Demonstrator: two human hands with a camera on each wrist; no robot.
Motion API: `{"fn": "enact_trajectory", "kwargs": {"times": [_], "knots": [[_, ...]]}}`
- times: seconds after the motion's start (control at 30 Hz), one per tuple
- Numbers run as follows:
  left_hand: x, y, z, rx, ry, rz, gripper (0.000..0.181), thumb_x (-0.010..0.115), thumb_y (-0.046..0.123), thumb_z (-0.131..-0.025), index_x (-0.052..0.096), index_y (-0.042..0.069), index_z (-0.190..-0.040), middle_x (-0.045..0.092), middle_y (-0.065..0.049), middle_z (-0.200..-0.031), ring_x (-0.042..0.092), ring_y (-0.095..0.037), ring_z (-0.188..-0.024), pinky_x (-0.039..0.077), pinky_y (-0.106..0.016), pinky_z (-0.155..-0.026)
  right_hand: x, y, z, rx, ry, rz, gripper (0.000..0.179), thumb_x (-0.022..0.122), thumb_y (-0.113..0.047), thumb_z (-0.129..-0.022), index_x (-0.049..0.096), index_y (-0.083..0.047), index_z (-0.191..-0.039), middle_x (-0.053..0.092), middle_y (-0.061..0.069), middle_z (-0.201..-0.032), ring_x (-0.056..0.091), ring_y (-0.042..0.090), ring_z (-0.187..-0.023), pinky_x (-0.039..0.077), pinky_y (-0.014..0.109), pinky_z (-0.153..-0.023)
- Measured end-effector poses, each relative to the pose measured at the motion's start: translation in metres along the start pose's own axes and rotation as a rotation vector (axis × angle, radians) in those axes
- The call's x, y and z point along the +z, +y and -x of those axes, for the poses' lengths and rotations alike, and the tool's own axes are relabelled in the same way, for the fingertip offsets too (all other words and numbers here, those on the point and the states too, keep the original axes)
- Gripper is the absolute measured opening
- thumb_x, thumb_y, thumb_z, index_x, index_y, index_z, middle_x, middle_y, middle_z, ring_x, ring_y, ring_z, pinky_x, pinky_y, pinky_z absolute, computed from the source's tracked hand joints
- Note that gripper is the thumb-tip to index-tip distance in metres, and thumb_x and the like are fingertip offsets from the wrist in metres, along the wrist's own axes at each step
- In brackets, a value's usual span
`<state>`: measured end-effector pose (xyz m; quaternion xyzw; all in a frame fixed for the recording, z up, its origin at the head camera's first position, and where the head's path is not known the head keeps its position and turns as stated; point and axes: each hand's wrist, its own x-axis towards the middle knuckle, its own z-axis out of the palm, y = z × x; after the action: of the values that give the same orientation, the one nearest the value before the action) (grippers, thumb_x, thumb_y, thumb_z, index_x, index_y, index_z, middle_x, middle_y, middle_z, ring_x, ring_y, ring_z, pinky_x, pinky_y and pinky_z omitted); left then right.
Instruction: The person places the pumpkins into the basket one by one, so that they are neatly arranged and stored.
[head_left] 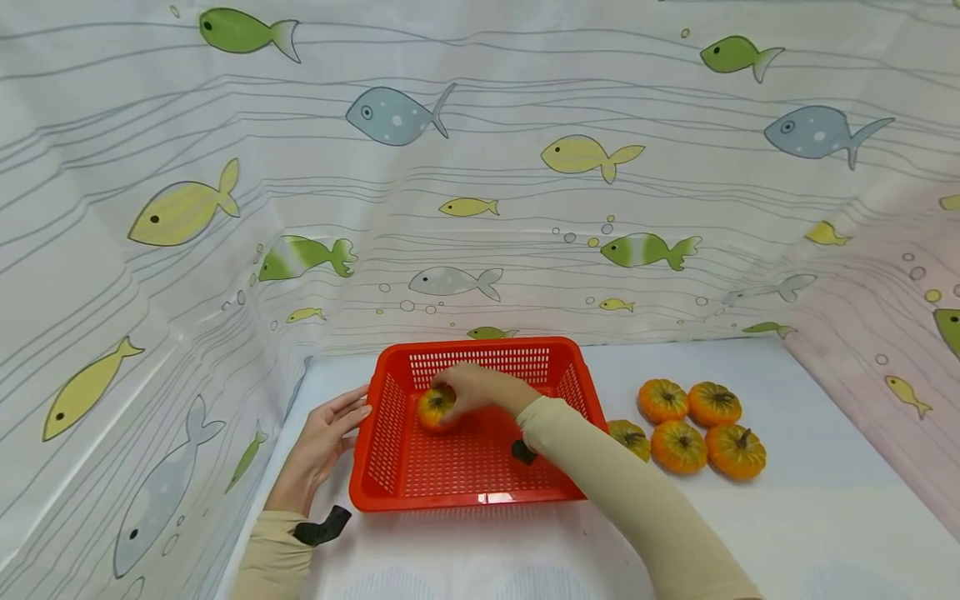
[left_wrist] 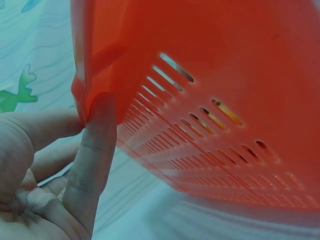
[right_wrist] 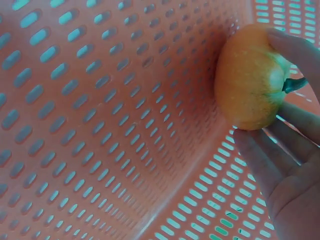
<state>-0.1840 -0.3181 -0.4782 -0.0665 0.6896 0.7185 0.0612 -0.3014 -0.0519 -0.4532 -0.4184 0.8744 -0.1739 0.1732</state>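
A red plastic basket [head_left: 465, 467] with slotted walls stands on the table. In its back left part sits a small orange pumpkin [head_left: 435, 410] with a green stem. My right hand [head_left: 472, 390] reaches in over the right side and holds this pumpkin, thumb on one side and fingers on the other. In the right wrist view the pumpkin [right_wrist: 250, 80] is close to the basket's slotted surface, stem toward the palm. My left hand [head_left: 322, 437] is at the basket's left rim. The left wrist view shows its thumb and fingers [left_wrist: 92, 155] pinching the rim edge from outside.
Several orange-yellow pumpkins [head_left: 678, 446] lie grouped on the white table [head_left: 810, 517] right of the basket, one partly hidden by my right sleeve [head_left: 622, 492]. A fish-patterned curtain [head_left: 510, 242] rises behind and along both sides.
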Motion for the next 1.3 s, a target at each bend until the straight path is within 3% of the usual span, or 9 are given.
{"fn": "enact_trajectory", "kwargs": {"times": [0.63,0.93,1.3], "knots": [[0.000,-0.001,-0.001,-0.001,0.006,-0.001,0.063,0.065,0.018,-0.103,0.038,0.001,-0.157,0.071,0.014,-0.110,0.072,-0.004,-0.093,0.062,-0.024,-0.071,-0.003,-0.002,0.002,0.001,-0.001,0.050,0.064,0.085,-0.035,-0.086,0.062,-0.011,-0.140,0.067,0.001,-0.134,0.059,0.016,-0.120,0.049,0.029,-0.109],[0.000,0.000,-0.001,-0.004,0.010,-0.004,0.063,0.065,0.018,-0.103,0.039,0.001,-0.157,0.071,0.015,-0.110,0.072,-0.005,-0.093,0.062,-0.024,-0.072,-0.036,-0.004,0.021,-0.006,0.029,-0.009,0.070,0.083,-0.034,-0.088,0.056,-0.011,-0.148,0.058,0.003,-0.151,0.050,0.022,-0.143,0.040,0.039,-0.122],[0.000,0.000,-0.002,-0.004,0.001,0.004,0.064,0.066,0.019,-0.103,0.038,0.001,-0.158,0.072,0.014,-0.109,0.072,-0.004,-0.093,0.063,-0.024,-0.072,-0.083,0.012,0.074,-0.018,0.122,-0.032,0.073,0.085,-0.040,-0.086,0.058,-0.009,-0.146,0.063,0.009,-0.145,0.059,0.025,-0.134,0.047,0.043,-0.115]]}}
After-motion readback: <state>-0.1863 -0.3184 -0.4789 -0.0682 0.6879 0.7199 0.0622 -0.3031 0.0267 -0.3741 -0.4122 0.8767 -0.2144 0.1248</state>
